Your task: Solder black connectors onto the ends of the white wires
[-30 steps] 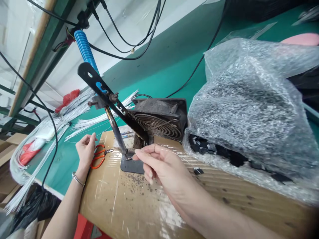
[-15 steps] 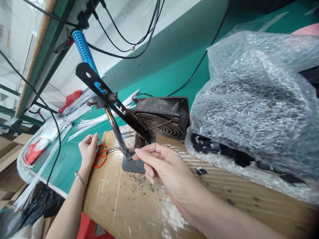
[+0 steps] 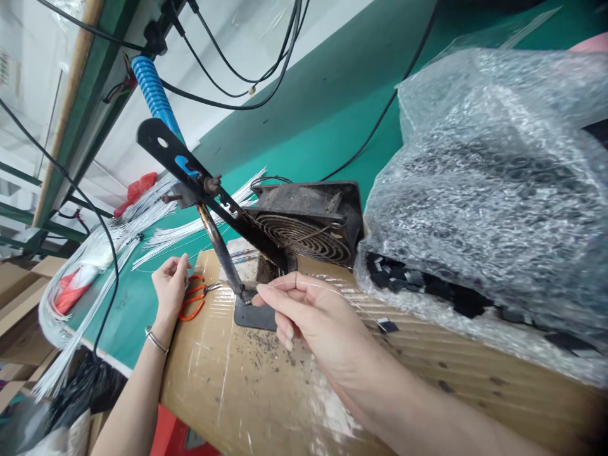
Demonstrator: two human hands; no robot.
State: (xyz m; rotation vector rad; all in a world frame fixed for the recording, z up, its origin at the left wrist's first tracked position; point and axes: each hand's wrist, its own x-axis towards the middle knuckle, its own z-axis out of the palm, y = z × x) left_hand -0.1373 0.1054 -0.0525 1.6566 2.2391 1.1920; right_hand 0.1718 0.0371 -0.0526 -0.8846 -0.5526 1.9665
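Observation:
My right hand [image 3: 304, 310] pinches a thin pale wire [image 3: 332, 290] between thumb and forefinger, at the tip of a metal rod [image 3: 223, 259] clamped in a black stand. The wire runs back over my knuckles toward a small black piece [image 3: 387, 325] with a light edge; whether it joins that piece I cannot tell. My left hand [image 3: 171, 282] is closed, thumb against curled fingers, and what it may hold is hidden. Beside it, orange-handled scissors [image 3: 194, 297] lie on the cardboard [image 3: 237, 392]. Dark crumbs are scattered below the stand's base [image 3: 254, 316].
A dusty black fan [image 3: 308, 218] stands behind the stand. To the right sits a large bubble-wrap bag [image 3: 475, 183] with black pieces at its opening. Bundles of white wires [image 3: 185, 228] lie on the green table [image 3: 294, 152]. A blue coiled hose [image 3: 154, 88] and black cables hang above.
The view has shifted slightly. The wire over my right hand now bows higher, and the small black piece lies slightly farther right. Both hands keep nearly the same pose.

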